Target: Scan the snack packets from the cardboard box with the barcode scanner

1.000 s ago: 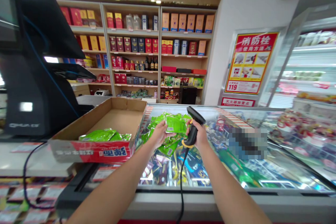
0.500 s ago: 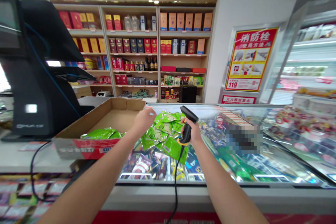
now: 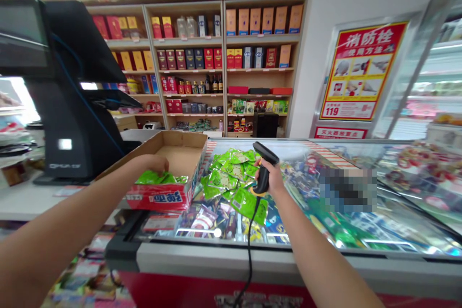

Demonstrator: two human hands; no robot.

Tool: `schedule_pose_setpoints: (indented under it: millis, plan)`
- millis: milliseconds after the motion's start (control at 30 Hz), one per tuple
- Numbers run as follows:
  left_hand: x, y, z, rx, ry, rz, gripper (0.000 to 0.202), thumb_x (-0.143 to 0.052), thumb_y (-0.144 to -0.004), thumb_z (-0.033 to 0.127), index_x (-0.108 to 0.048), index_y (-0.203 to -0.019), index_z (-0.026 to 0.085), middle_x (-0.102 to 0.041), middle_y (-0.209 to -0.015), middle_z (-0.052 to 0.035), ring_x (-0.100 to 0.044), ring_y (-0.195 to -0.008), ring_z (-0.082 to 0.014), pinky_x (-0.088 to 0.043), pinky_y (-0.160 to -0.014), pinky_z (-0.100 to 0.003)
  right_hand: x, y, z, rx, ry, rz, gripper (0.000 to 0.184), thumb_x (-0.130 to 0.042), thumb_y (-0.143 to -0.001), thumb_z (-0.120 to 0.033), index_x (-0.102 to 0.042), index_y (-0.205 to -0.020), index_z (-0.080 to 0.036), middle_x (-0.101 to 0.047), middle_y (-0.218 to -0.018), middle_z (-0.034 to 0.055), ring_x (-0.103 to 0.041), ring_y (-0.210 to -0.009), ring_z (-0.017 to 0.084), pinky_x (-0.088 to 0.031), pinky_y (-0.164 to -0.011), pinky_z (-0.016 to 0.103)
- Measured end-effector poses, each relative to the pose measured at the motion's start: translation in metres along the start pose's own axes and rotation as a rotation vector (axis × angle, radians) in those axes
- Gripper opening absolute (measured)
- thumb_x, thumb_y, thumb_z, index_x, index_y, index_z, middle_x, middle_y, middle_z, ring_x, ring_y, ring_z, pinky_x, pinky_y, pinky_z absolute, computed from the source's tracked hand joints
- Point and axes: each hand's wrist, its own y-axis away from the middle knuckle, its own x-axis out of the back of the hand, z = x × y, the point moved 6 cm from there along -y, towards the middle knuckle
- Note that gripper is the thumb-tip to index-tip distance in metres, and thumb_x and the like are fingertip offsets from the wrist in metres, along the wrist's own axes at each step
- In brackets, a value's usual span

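Shifted leftward since the earlier frame, the left hand [image 3: 149, 166] was lowered into the cardboard tray [image 3: 162, 199] at ten o'clock, curled onto green sachets [image 3: 160, 178]; any grip could not be told. A black barcode scanner [image 3: 263, 173] was held firmly by the right hand [image 3: 270, 178], above more green sachets [image 3: 229, 178] piled on the freezer's glass lid [image 3: 299, 216] at twelve o'clock.
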Motion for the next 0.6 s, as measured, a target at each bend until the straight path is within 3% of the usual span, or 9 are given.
schedule_pose_setpoints:
  millis: [100, 167, 300, 367, 467, 600]
  plan:
    - [-0.014, 0.003, -0.019, 0.141, -0.204, -0.376, 0.026, -0.075, -0.035, 0.013, -0.068, -0.059, 0.016, -0.059, -0.049, -0.0039, -0.059, -0.055, -0.0246, -0.052, -0.062, -0.043, 0.001, -0.001, 0.002, -0.004, -0.003, 0.002, 0.025, -0.072, -0.066, -0.038, -0.060, -0.072, -0.017, -0.066, -0.066, -0.0002, -0.054, -0.036, 0.012, -0.042, -0.034, 0.024]
    - [-0.013, 0.007, -0.026, 0.197, -0.306, -0.497, 0.030, -0.079, -0.035, 0.014, -0.068, -0.063, 0.015, -0.058, -0.049, -0.0044, -0.058, -0.055, -0.0251, -0.051, -0.060, -0.042, 0.002, -0.001, 0.003, -0.008, -0.010, 0.003, 0.025, -0.072, -0.065, -0.038, -0.060, -0.072, -0.017, -0.067, -0.066, -0.0001, -0.054, -0.036, 0.012, -0.042, -0.034, 0.024]
    - [0.001, 0.015, -0.025, 0.209, -0.236, -0.437, 0.027, -0.083, -0.042, 0.020, -0.059, -0.050, 0.013, -0.051, -0.041, 0.0001, -0.052, -0.050, -0.0186, -0.048, -0.056, -0.031, 0.001, 0.000, 0.003, -0.009, -0.008, 0.008, 0.024, -0.072, -0.064, -0.037, -0.061, -0.071, -0.017, -0.067, -0.066, 0.0003, -0.054, -0.035, 0.012, -0.042, -0.034, 0.025]
    - [0.008, 0.021, -0.021, 0.219, -0.176, -0.400, 0.026, -0.081, -0.048, 0.014, -0.054, -0.046, 0.013, -0.049, -0.040, 0.0019, -0.052, -0.052, -0.0159, -0.045, -0.055, -0.025, 0.000, 0.000, 0.003, -0.021, 0.001, 0.005, 0.024, -0.071, -0.064, -0.037, -0.061, -0.070, -0.017, -0.067, -0.065, 0.0010, -0.054, -0.035, 0.012, -0.041, -0.033, 0.025]
    - [0.023, 0.024, -0.004, 0.156, -0.073, -0.333, 0.017, -0.074, -0.050, 0.002, -0.061, -0.051, 0.012, -0.058, -0.048, 0.0018, -0.054, -0.056, -0.0139, -0.042, -0.055, -0.019, -0.001, 0.000, 0.003, -0.037, 0.015, -0.003, 0.023, -0.070, -0.065, -0.038, -0.062, -0.070, -0.016, -0.067, -0.065, 0.0019, -0.054, -0.036, 0.013, -0.040, -0.033, 0.025]
    - [0.052, 0.023, 0.030, 0.145, 0.278, 0.005, 0.010, -0.074, -0.056, 0.012, -0.064, -0.059, 0.015, -0.063, -0.053, 0.0003, -0.058, -0.053, -0.0163, -0.045, -0.053, -0.022, -0.002, 0.001, 0.005, -0.040, 0.011, -0.010, 0.024, -0.071, -0.063, -0.037, -0.061, -0.071, -0.017, -0.067, -0.065, 0.0008, -0.054, -0.036, 0.012, -0.041, -0.034, 0.025]
